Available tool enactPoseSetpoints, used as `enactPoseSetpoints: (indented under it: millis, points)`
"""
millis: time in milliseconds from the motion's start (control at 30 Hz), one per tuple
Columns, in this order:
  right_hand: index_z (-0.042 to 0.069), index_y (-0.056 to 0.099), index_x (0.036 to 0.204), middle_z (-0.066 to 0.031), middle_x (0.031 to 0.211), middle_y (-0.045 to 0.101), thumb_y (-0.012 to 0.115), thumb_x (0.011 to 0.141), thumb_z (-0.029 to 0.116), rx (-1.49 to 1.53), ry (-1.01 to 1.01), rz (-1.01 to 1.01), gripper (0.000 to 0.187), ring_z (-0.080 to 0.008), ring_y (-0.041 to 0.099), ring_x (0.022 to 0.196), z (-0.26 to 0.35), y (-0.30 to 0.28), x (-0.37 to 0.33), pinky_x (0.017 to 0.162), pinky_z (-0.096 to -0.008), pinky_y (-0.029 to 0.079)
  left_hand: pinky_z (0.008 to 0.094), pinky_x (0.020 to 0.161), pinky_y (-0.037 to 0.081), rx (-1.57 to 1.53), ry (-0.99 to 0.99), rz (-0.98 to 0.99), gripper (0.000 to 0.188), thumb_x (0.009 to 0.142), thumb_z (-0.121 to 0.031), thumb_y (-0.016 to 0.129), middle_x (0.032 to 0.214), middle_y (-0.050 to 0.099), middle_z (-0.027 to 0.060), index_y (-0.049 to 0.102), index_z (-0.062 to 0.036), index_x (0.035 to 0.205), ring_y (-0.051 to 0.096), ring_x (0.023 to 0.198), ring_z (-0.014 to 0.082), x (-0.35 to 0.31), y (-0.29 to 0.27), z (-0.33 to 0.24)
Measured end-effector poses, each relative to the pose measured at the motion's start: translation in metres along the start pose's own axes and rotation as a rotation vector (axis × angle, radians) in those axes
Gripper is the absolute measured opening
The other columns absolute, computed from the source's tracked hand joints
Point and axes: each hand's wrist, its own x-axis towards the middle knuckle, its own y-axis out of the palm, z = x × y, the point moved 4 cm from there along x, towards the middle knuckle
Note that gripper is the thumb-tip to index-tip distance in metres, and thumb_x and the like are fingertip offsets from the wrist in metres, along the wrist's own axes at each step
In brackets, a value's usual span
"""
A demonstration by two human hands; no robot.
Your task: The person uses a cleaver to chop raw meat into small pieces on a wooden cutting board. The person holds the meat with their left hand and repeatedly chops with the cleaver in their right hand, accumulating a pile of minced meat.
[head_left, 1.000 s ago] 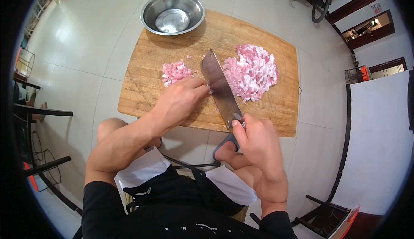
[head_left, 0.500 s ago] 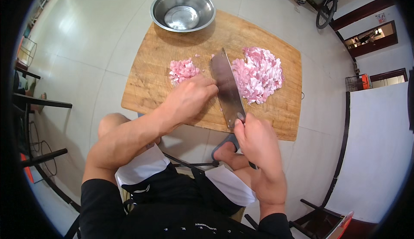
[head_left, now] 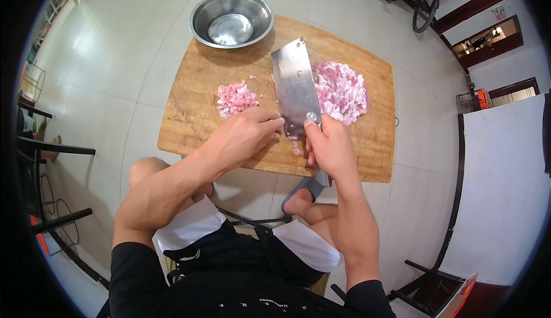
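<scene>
My right hand (head_left: 332, 146) is wrapped round the handle of a cleaver (head_left: 295, 83), whose broad steel face is tilted up into view. Beside the blade's left edge, my left hand (head_left: 252, 131) has its fingers curled and pressed together; anything between them is hidden. Both hands are over a wooden cutting board (head_left: 195, 97). A small pile of diced pink meat (head_left: 236, 98) lies left of the cleaver, a larger heap of chopped meat (head_left: 342, 94) to its right. A few meat scraps (head_left: 295, 145) sit below the blade, between my hands.
A steel bowl (head_left: 202, 20) stands at the board's far left corner. Black metal-legged furniture (head_left: 57, 146) is at the left, a white-topped table (head_left: 493, 197) at the right. A bicycle (head_left: 425, 8) stands at the far right on the tiled floor (head_left: 120, 71).
The cleaver has turned from a steep, narrow view to showing its broad face. My right hand has moved up and slightly left; my left hand stays by the blade.
</scene>
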Motion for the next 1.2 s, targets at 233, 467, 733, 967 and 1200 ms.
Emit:
enactPoseSetpoints:
  millis: [233, 467, 733, 967, 1200]
  points:
    - [-0.004, 0.065, 0.085, -0.0237, 0.066, 0.068, 0.068, 0.108, 0.024, -0.205, -0.155, -0.081, 0.036, -0.0432, 0.07, 0.059, 0.009, -0.011, -0.038, 0.056, -0.0505, 0.052, 0.0457, 0.088, 0.062, 0.038, 0.035, -0.052, 0.02, 0.099, -0.012, 0.078, 0.112, 0.075, 0.0122, 0.077, -0.004, 0.117, 0.073, 0.103, 0.0363, -0.004, -0.006, 0.006]
    - [-0.001, 0.066, 0.087, -0.0226, 0.066, 0.07, 0.067, 0.107, 0.026, -0.458, -0.147, -0.003, 0.034, -0.0465, 0.071, 0.065, 0.028, -0.012, -0.074, 0.064, -0.0552, 0.055, 0.0457, 0.089, 0.061, 0.087, -0.046, 0.015, 0.011, 0.099, -0.011, 0.078, 0.109, 0.074, 0.0117, 0.076, -0.0024, 0.106, 0.072, 0.103, 0.0358, -0.002, -0.002, 0.001]
    - [0.001, 0.066, 0.087, -0.015, 0.057, 0.07, 0.059, 0.11, 0.023, -0.586, -0.152, 0.054, 0.033, -0.0425, 0.073, 0.062, 0.033, -0.002, -0.082, 0.067, -0.0531, 0.059, 0.048, 0.088, 0.06, 0.048, -0.085, 0.018, 0.01, 0.099, -0.01, 0.076, 0.102, 0.071, 0.0135, 0.074, -0.0004, 0.102, 0.071, 0.101, 0.038, 0.0, 0.002, 0.0]
    - [-0.005, 0.071, 0.091, -0.0303, 0.076, 0.074, 0.059, 0.11, 0.023, -0.65, -0.085, 0.066, 0.036, -0.05, 0.075, 0.073, 0.04, 0.012, -0.054, 0.076, -0.0592, 0.06, 0.0481, 0.087, 0.059, 0.038, -0.065, 0.037, 0.009, 0.098, -0.009, 0.075, 0.101, 0.07, 0.0142, 0.075, -0.0006, 0.102, 0.07, 0.1, 0.0381, 0.0, 0.004, 0.002]
    - [-0.008, 0.073, 0.094, -0.0354, 0.093, 0.075, 0.064, 0.105, 0.025, -0.427, -0.096, -0.007, 0.036, -0.0556, 0.074, 0.091, 0.02, 0.008, -0.004, 0.084, -0.0628, 0.058, 0.0478, 0.087, 0.059, 0.044, -0.047, 0.06, 0.008, 0.097, -0.009, 0.076, 0.102, 0.071, 0.0124, 0.075, -0.0024, 0.102, 0.07, 0.101, 0.0371, 0.003, 0.001, -0.002]
